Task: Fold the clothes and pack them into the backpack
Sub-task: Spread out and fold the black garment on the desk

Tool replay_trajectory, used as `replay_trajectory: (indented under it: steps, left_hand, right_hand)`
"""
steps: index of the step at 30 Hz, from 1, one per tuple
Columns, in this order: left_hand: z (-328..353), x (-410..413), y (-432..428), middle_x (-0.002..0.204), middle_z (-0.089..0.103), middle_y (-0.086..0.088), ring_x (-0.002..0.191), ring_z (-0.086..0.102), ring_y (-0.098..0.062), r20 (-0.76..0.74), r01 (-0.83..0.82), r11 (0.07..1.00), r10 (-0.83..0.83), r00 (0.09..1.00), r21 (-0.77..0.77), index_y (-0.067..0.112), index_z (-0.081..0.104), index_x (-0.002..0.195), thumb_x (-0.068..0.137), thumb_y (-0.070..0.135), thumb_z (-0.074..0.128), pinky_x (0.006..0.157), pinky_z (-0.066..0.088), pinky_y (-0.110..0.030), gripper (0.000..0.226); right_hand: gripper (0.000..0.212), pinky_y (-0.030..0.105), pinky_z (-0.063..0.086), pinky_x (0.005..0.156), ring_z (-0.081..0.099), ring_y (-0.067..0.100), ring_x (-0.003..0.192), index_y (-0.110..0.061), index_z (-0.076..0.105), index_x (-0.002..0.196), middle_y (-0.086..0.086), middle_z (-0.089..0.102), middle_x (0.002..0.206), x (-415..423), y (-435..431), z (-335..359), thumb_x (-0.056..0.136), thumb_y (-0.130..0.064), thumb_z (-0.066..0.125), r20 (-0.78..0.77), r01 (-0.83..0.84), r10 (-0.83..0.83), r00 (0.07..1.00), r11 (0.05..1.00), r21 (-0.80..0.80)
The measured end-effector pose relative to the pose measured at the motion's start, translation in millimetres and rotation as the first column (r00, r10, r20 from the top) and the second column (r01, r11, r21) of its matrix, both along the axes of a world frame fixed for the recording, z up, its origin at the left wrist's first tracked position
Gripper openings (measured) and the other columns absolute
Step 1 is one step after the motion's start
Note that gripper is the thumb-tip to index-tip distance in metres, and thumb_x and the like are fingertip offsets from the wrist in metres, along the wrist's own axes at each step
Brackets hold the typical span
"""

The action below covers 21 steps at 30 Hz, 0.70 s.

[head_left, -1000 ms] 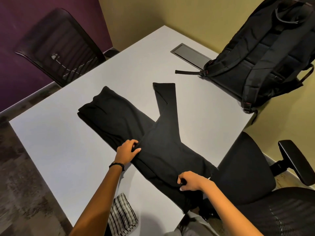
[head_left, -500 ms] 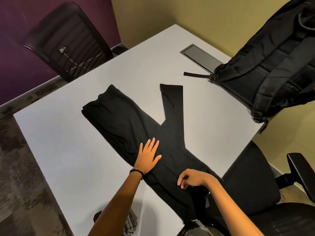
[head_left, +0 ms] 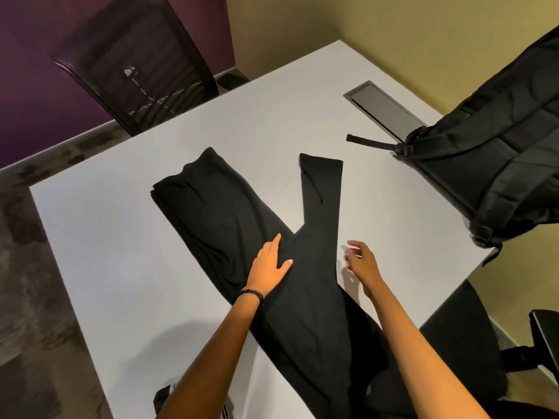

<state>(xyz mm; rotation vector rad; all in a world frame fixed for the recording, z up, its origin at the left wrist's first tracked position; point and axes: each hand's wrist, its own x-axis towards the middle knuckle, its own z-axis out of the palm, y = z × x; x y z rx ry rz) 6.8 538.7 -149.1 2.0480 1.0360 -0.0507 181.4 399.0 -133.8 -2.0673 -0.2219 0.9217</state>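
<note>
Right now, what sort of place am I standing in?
Most likely an office meeting room: a large white table with a flush cable hatch in its top, a mesh-backed office chair at the far side and a black armrest chair on the right.

Right hand (head_left: 361, 263) now off the trousers (head_left: 230, 213)

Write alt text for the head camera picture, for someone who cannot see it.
A person's left hand presses flat on a black garment spread across a white table, while the right hand hovers beside it, fingers loosely curled, holding nothing. A black backpack sits at the table's right edge.
</note>
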Motion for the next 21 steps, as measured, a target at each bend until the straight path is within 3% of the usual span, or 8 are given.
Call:
replay_trajectory:
  steps: [5, 7, 10, 13, 15, 16, 18, 21]
  left_hand:
    - [4.2, 5.7, 10.1, 0.092, 0.062, -0.004, 0.083, 0.058, -0.014, -0.008, 0.0, 0.992, -0.001, 1.0, -0.126, 0.023, 0.012, 0.15, 0.09, 0.039, 0.058, 0.084, 0.048, -0.027, 0.077]
    - [4.2, 4.8, 15.2, 0.081, 0.057, 0.001, 0.078, 0.055, -0.013, -0.025, 0.018, 0.987, -0.022, 0.999, -0.159, 0.021, 0.032, 0.144, 0.09, 0.039, 0.058, 0.082, 0.046, -0.028, 0.062]
    - [1.9, -1.8, 23.3, 0.064, 0.045, 0.004, 0.065, 0.046, -0.013, -0.022, 0.021, 0.973, -0.027, 0.999, -0.228, 0.012, 0.061, 0.107, 0.09, 0.038, 0.059, 0.078, 0.047, -0.036, 0.032]
    - [7.2, -11.3, 30.1, 0.07, 0.054, 0.003, 0.068, 0.049, -0.01, 0.041, 0.022, 0.93, -0.008, 0.999, -0.366, 0.006, 0.062, 0.094, 0.089, 0.04, 0.059, 0.077, 0.044, -0.03, 0.034]
    - [16.7, -17.3, 33.8, 0.082, 0.062, 0.016, 0.078, 0.055, 0.0, 0.048, 0.021, 0.909, -0.001, 0.999, -0.417, 0.015, 0.064, 0.1, 0.09, 0.037, 0.059, 0.081, 0.044, -0.016, 0.025]
    - [17.1, -19.7, 35.8, 0.075, 0.06, 0.021, 0.072, 0.054, 0.005, 0.038, 0.014, 0.91, 0.002, 0.999, -0.414, 0.02, 0.063, 0.091, 0.091, 0.035, 0.059, 0.074, 0.042, -0.01, 0.016]
    - [18.6, -23.5, 38.6, 0.051, 0.042, 0.014, 0.051, 0.04, -0.001, 0.03, 0.011, 0.927, 0.0, 1.0, -0.376, 0.024, 0.043, 0.064, 0.091, 0.034, 0.059, 0.057, 0.033, -0.013, 0.033]
    - [20.8, -31.0, 40.7, 0.053, 0.026, 0.005, 0.054, 0.025, -0.011, 0.013, 0.012, 0.942, -0.008, 1.0, -0.334, 0.021, 0.024, 0.063, 0.089, 0.035, 0.06, 0.06, 0.028, -0.028, 0.047]
  right_hand:
    - [0.044, 0.038, 0.041, 0.102, 0.045, 0.03, 0.126, -0.012, 0.036, 0.136, 0.013, 0.04, 0.144, 15.6, 37.1, -5.0, 0.095, -0.007, 0.049, -0.053, 0.053, -0.053, 0.997, 0.999, 0.006]
    - [0.046, 0.038, 0.042, 0.103, 0.044, 0.031, 0.126, -0.011, 0.035, 0.138, 0.014, 0.039, 0.143, 21.2, 51.8, -6.5, 0.095, -0.007, 0.049, -0.073, 0.062, -0.061, 0.996, 0.998, 0.019]
    - [0.047, 0.041, 0.041, 0.105, 0.044, 0.032, 0.126, -0.012, 0.033, 0.14, 0.014, 0.039, 0.143, 28.0, 68.0, -8.0, 0.096, -0.011, 0.047, -0.098, 0.078, -0.077, 0.992, 0.997, 0.011]
    - [0.053, 0.041, 0.042, 0.105, 0.045, 0.032, 0.126, -0.012, 0.03, 0.143, 0.013, 0.037, 0.145, 31.9, 82.5, -10.8, 0.094, -0.01, 0.05, -0.148, 0.114, -0.112, 0.983, 0.994, 0.002]
    - [0.053, 0.039, 0.043, 0.103, 0.046, 0.032, 0.125, -0.01, 0.03, 0.142, 0.012, 0.038, 0.144, 32.1, 88.0, -13.9, 0.094, -0.013, 0.053, -0.14, 0.111, -0.111, 0.984, 0.994, -0.012]
    - [0.052, 0.039, 0.043, 0.101, 0.047, 0.032, 0.123, -0.009, 0.033, 0.14, 0.012, 0.041, 0.142, 32.7, 89.7, -17.4, 0.094, -0.016, 0.054, -0.125, 0.095, -0.097, 0.987, 0.995, -0.017]
    - [0.042, 0.038, 0.046, 0.095, 0.052, 0.03, 0.113, -0.008, 0.042, 0.13, 0.009, 0.049, 0.128, 35.3, 92.8, -24.3, 0.092, -0.02, 0.057, -0.1, 0.066, -0.069, 0.993, 0.997, -0.028]
    - [0.017, 0.03, 0.045, 0.077, 0.052, 0.023, 0.084, -0.012, 0.05, 0.084, 0.004, 0.055, 0.087, 38.7, 98.3, -27.8, 0.09, -0.025, 0.06, -0.077, 0.041, -0.046, 0.996, 0.997, -0.064]
